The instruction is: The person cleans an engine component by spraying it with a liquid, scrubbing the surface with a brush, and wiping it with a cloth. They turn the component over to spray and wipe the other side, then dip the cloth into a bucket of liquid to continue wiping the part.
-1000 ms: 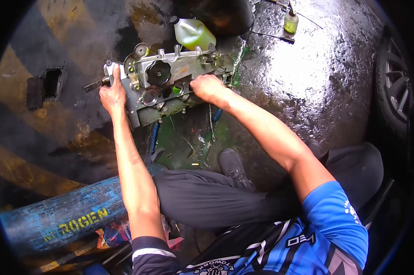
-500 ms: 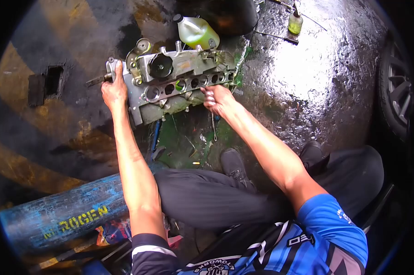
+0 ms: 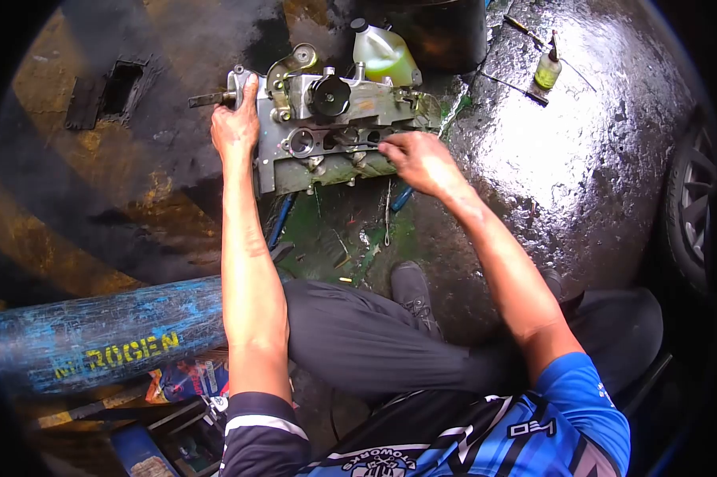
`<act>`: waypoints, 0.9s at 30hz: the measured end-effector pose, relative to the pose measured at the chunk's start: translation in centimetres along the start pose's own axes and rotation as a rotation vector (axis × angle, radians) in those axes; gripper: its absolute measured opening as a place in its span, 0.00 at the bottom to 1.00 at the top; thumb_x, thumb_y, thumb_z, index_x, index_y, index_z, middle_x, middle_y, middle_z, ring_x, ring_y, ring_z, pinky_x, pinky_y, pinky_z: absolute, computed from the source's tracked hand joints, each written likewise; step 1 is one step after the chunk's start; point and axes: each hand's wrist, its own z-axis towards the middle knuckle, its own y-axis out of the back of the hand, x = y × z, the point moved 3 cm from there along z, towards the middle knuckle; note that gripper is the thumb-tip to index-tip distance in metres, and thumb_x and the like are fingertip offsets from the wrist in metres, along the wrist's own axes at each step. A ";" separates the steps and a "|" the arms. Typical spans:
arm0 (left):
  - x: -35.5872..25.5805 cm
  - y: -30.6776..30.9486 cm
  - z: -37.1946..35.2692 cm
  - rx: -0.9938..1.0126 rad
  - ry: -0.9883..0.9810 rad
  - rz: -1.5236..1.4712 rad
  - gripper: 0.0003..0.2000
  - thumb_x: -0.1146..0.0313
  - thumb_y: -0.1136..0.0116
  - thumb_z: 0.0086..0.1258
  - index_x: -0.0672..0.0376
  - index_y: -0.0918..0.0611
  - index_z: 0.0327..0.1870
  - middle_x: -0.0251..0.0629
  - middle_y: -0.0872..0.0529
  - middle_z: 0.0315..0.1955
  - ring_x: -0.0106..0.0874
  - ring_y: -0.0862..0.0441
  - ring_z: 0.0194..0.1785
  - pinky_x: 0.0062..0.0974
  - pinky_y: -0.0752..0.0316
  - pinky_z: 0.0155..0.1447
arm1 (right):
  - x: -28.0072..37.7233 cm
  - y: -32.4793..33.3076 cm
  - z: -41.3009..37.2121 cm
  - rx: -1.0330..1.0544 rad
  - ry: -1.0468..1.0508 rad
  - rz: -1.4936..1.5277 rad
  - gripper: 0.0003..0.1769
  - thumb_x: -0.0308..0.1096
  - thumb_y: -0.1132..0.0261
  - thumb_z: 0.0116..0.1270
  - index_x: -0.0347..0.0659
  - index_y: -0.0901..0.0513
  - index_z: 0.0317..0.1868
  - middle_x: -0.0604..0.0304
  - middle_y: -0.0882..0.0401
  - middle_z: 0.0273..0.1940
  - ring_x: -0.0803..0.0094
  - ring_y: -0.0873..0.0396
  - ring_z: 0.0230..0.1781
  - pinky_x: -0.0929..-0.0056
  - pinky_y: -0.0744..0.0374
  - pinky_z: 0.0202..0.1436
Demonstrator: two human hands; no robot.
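Note:
A grey metal cylinder head [image 3: 283, 171] with a row of round ports lies across the upper middle. My left hand [image 3: 236, 127] is closed around its left end, thumb pointing up along the top, beside a short protruding metal shaft [image 3: 206, 100]. Over the right part of the port row, my right hand [image 3: 423, 163] pinches a thin dark rod [image 3: 357, 147] that runs leftward along the port face. A round black cap-like part [image 3: 330, 96] sits on the upper side, with a metal bracket [image 3: 287, 79] to its left.
Behind the cylinder head stands a jug of yellow-green liquid [image 3: 386, 54], near a dark drum [image 3: 442, 36]. A small bottle [image 3: 547, 71] is on the wet floor at upper right. A blue cylinder [image 3: 136, 326] lies at lower left; a car wheel [image 3: 692, 199] is at far right.
The view has shifted, so the scene sits further right. My right hand has turned flatter and lies further right along the ports, with the rod now showing. My left hand keeps its grip.

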 end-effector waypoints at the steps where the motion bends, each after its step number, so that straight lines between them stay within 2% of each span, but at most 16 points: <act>1: -0.2 0.1 -0.1 -0.012 -0.003 0.004 0.44 0.28 0.39 0.55 0.68 0.16 0.52 0.62 0.16 0.49 0.54 0.20 0.59 0.44 0.29 0.64 | 1.1 -0.3 0.3 -0.042 0.077 -0.104 0.16 0.44 0.40 0.70 0.41 0.12 0.42 0.46 0.14 0.39 0.48 0.16 0.44 0.53 0.20 0.53; 2: -0.4 0.2 -0.2 -0.024 -0.005 0.010 0.44 0.28 0.39 0.55 0.67 0.16 0.52 0.62 0.16 0.49 0.54 0.20 0.59 0.44 0.29 0.64 | 2.0 -0.6 0.6 -0.083 0.153 -0.207 0.16 0.43 0.40 0.69 0.41 0.12 0.40 0.45 0.14 0.37 0.48 0.16 0.43 0.53 0.19 0.52; 3: -0.4 0.1 -0.3 -0.034 -0.008 0.019 0.43 0.28 0.39 0.55 0.67 0.16 0.52 0.62 0.16 0.49 0.54 0.20 0.59 0.44 0.29 0.64 | 2.4 -0.6 1.3 -0.012 0.118 -0.356 0.15 0.43 0.39 0.68 0.42 0.12 0.40 0.47 0.15 0.34 0.50 0.15 0.40 0.52 0.19 0.47; 6: -0.4 0.1 -0.4 -0.014 0.025 0.031 0.43 0.28 0.40 0.55 0.66 0.16 0.52 0.62 0.15 0.49 0.54 0.20 0.59 0.44 0.29 0.64 | 3.5 0.2 2.5 0.054 0.231 -0.516 0.15 0.43 0.39 0.68 0.42 0.13 0.36 0.48 0.14 0.34 0.49 0.15 0.37 0.51 0.18 0.43; 10: -0.7 0.4 -0.8 -0.037 -0.018 0.019 0.44 0.27 0.40 0.55 0.68 0.16 0.51 0.62 0.15 0.49 0.55 0.20 0.58 0.44 0.29 0.64 | 5.6 -0.9 3.4 0.080 0.351 -0.598 0.11 0.35 0.40 0.63 0.38 0.14 0.32 0.47 0.14 0.33 0.51 0.14 0.36 0.53 0.16 0.42; 11: -0.9 0.5 -0.8 -0.033 -0.010 0.032 0.44 0.27 0.40 0.55 0.68 0.16 0.51 0.62 0.15 0.49 0.55 0.20 0.58 0.44 0.29 0.64 | 6.1 -1.6 4.2 0.204 0.338 -0.642 0.12 0.33 0.42 0.62 0.40 0.12 0.37 0.47 0.13 0.37 0.53 0.13 0.41 0.55 0.15 0.45; 14: -1.4 0.8 -1.0 -0.041 0.017 0.085 0.45 0.27 0.40 0.55 0.69 0.17 0.53 0.63 0.16 0.48 0.56 0.20 0.58 0.44 0.29 0.64 | 7.8 -0.4 4.4 0.218 0.467 -0.687 0.12 0.33 0.42 0.63 0.40 0.12 0.38 0.49 0.13 0.37 0.54 0.13 0.42 0.55 0.15 0.45; 15: -1.6 0.8 -1.1 -0.043 0.009 0.071 0.45 0.27 0.40 0.55 0.69 0.17 0.53 0.63 0.16 0.48 0.56 0.20 0.58 0.45 0.29 0.64 | 8.0 0.0 4.1 0.260 0.442 -0.712 0.12 0.34 0.42 0.63 0.42 0.12 0.38 0.51 0.13 0.37 0.55 0.13 0.42 0.56 0.15 0.45; 18: -2.1 1.0 -1.5 -0.025 -0.030 0.017 0.44 0.27 0.40 0.55 0.67 0.17 0.52 0.62 0.15 0.48 0.55 0.20 0.58 0.45 0.28 0.63 | 8.3 -1.6 3.9 0.255 0.415 -0.762 0.11 0.33 0.42 0.62 0.43 0.12 0.36 0.52 0.13 0.36 0.56 0.13 0.41 0.56 0.16 0.44; 22: -2.6 1.3 -1.6 0.002 -0.030 0.021 0.43 0.27 0.41 0.56 0.65 0.18 0.53 0.62 0.15 0.48 0.55 0.20 0.58 0.45 0.29 0.64 | 8.2 -0.7 3.0 0.116 0.603 -0.756 0.09 0.33 0.41 0.61 0.45 0.14 0.32 0.54 0.14 0.31 0.59 0.13 0.36 0.58 0.16 0.39; 23: -2.1 0.9 -1.0 -0.029 -0.036 0.052 0.42 0.28 0.41 0.56 0.65 0.18 0.53 0.62 0.15 0.48 0.55 0.20 0.58 0.45 0.29 0.64 | 8.4 -0.2 2.6 0.157 0.571 -0.835 0.09 0.33 0.41 0.61 0.45 0.13 0.32 0.54 0.15 0.30 0.60 0.13 0.36 0.60 0.17 0.40; 27: -2.8 1.3 -1.4 -0.015 -0.067 0.033 0.42 0.28 0.42 0.58 0.65 0.18 0.53 0.62 0.15 0.48 0.56 0.20 0.58 0.46 0.29 0.63 | 8.5 -1.9 3.3 0.079 0.616 -0.837 0.09 0.31 0.41 0.61 0.44 0.13 0.32 0.52 0.15 0.32 0.60 0.13 0.37 0.60 0.17 0.40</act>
